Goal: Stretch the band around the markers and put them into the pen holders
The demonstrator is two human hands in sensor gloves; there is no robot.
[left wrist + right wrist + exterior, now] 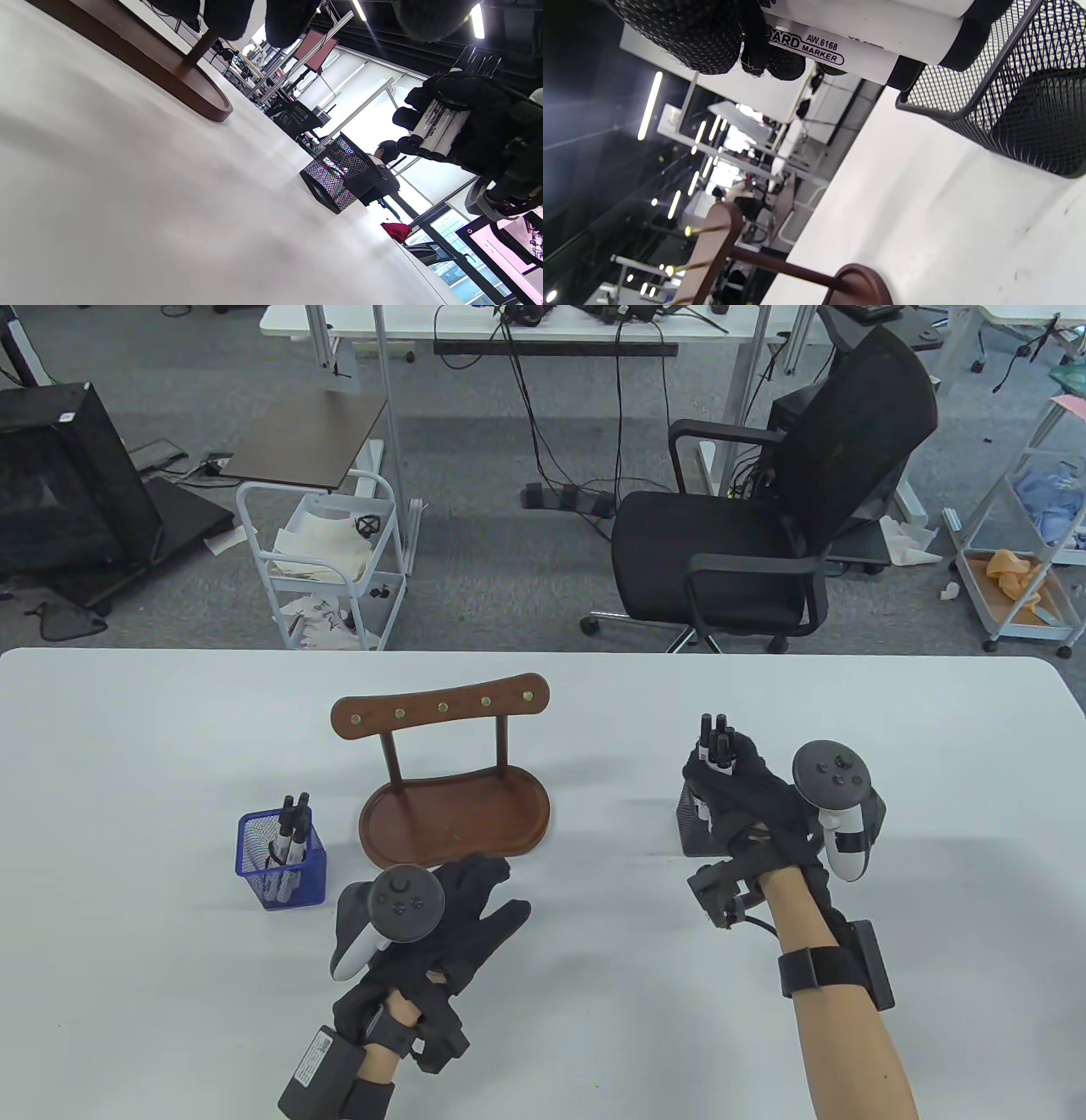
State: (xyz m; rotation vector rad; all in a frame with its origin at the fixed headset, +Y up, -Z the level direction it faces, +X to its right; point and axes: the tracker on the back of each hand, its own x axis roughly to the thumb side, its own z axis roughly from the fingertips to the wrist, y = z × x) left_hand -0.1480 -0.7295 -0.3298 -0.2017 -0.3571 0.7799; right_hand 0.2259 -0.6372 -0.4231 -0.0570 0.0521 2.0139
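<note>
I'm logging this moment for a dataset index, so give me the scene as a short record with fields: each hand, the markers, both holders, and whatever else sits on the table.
left hand: open, holds nothing, low over the table near the wooden stand
right hand: grips a bundle of markers, caps up, above the black mesh holder
black mesh holder: looks empty in the right wrist view
blue mesh holder: already holds markers
wooden stand: mid-table, nothing on its tray
band: cannot tell
</note>
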